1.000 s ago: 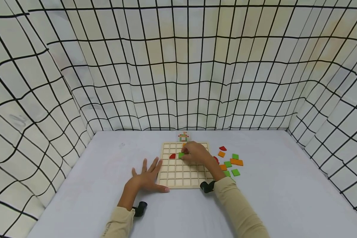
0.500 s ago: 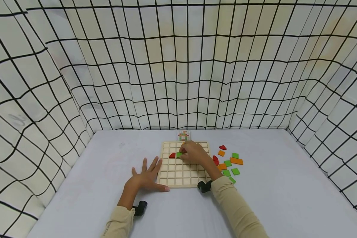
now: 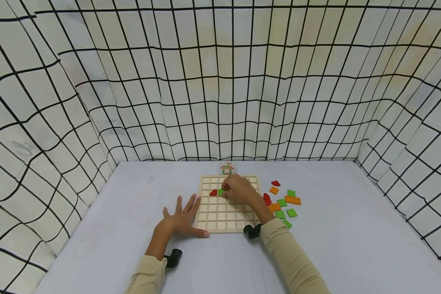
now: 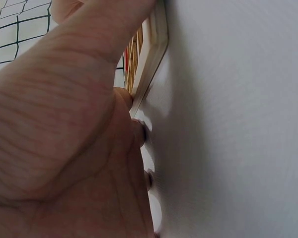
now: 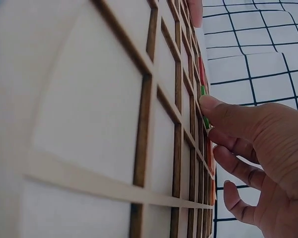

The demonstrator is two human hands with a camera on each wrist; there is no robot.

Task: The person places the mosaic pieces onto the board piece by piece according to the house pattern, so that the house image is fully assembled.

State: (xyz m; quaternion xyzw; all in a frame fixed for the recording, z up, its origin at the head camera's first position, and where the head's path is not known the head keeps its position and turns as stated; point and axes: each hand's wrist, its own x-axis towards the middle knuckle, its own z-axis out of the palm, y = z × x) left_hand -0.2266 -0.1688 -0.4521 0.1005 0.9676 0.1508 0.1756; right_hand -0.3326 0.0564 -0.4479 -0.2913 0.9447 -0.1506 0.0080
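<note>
A pale wooden grid board (image 3: 220,216) lies on the white table. My right hand (image 3: 240,191) is over its upper middle and pinches a green square tile (image 3: 220,192) at a cell; in the right wrist view the thumb lies against the green tile's edge. Directly left of it, a red quarter-round tile (image 3: 213,192) sits in the grid. The fingers hide the cells just beyond, where some orange (image 5: 212,191) shows in the right wrist view. My left hand (image 3: 180,223) rests with spread fingers along the board's left side, its thumb by the near-left corner.
Right of the board lie several loose tiles: green squares (image 3: 291,212), orange pieces (image 3: 292,200) and red rounded ones (image 3: 275,183). A small pattern card (image 3: 228,168) lies beyond the far edge. White walls with black grid lines (image 3: 235,122) surround the table.
The right hand has shifted slightly left with the green tile, which now lies beside the red tile. The left hand has stayed in place.
</note>
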